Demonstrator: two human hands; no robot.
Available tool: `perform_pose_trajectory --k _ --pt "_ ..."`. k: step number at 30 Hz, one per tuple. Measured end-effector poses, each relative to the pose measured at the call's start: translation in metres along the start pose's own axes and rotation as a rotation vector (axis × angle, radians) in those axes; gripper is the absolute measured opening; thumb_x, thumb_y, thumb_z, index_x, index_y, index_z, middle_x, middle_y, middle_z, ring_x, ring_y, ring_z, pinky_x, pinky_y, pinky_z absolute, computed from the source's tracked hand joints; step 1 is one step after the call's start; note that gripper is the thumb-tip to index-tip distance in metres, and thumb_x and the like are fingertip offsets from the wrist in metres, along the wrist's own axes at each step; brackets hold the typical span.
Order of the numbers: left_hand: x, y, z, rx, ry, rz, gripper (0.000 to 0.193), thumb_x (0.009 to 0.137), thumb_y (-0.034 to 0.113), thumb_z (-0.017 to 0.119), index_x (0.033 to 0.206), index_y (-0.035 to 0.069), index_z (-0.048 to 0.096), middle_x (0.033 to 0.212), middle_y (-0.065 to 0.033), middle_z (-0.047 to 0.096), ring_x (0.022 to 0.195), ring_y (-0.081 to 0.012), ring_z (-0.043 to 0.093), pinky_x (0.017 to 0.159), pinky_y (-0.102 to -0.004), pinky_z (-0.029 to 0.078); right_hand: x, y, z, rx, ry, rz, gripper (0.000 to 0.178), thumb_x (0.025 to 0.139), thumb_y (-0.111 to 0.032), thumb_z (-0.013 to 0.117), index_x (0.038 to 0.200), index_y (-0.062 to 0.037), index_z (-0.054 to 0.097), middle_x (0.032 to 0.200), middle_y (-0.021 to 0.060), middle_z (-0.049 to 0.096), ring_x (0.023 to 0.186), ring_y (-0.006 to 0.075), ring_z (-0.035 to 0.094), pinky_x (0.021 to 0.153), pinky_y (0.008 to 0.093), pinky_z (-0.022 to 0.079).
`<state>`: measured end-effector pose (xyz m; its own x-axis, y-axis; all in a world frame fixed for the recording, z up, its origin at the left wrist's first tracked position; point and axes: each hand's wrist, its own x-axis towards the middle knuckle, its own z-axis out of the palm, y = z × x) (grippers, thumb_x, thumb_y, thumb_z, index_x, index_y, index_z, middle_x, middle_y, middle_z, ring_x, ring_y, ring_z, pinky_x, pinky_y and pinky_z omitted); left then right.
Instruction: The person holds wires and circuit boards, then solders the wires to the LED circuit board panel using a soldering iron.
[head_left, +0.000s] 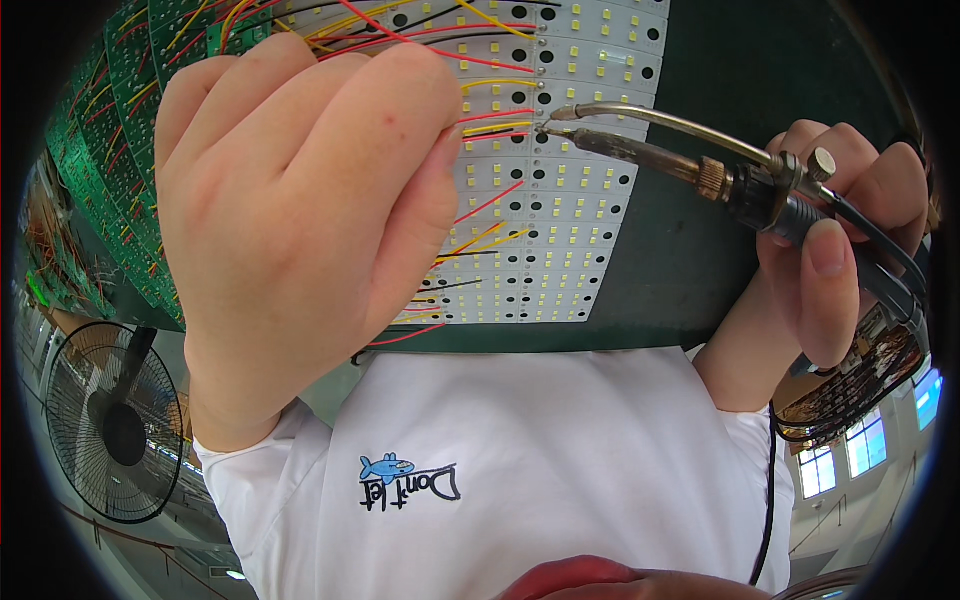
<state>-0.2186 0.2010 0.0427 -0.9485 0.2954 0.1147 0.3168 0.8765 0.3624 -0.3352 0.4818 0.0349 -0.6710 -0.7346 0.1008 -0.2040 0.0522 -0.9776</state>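
My left hand (300, 190) is closed, thumb against bent forefinger. Thin red, yellow and black wires (496, 129) come out from its pinch toward the white LED board (588, 180). In my right hand (845, 230) is a soldering iron (640, 153), gripped by its dark handle. A curved metal feed tube (680, 123) is clamped alongside the iron. Both tips meet at the board's column of solder points, close to the wire ends. The board is a panel of several strips with small yellowish LEDs and black holes. My left fingertips are partly hidden.
Green circuit boards (125, 190) with coloured wires stand in overlapping rows at the left. The LED board lies on a dark green surface (690, 215). A black fan (120, 430) is at lower left. Dark cables (850, 395) hang at lower right, below my right hand.
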Motion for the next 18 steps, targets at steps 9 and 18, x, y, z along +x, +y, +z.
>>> perform_pose_trajectory --k 9,18 --pt "0.0020 0.0020 0.0001 0.002 -0.005 0.018 0.009 0.079 0.004 0.068 0.085 0.006 0.062 0.077 -0.0031 0.062 0.066 -0.0233 0.052 0.068 -0.0356 0.038 -0.0028 0.0001 0.0054 0.013 0.072 0.004 0.023 0.085 -0.014 0.064 0.087 -0.0108 0.041 0.079 0.0080 0.053 0.063 0.0119 0.043 0.055 0.0265 0.035" --pt "0.0033 0.0035 -0.0022 -0.008 -0.037 -0.005 0.010 0.078 0.005 0.069 0.085 0.007 0.062 0.076 -0.0032 0.062 0.066 -0.0230 0.051 0.067 -0.0356 0.037 -0.0026 0.0053 -0.0018 0.137 0.031 -0.019 0.021 0.086 -0.015 0.062 0.089 -0.0098 0.041 0.082 0.0086 0.053 0.065 0.0119 0.044 0.058 0.0246 0.037"
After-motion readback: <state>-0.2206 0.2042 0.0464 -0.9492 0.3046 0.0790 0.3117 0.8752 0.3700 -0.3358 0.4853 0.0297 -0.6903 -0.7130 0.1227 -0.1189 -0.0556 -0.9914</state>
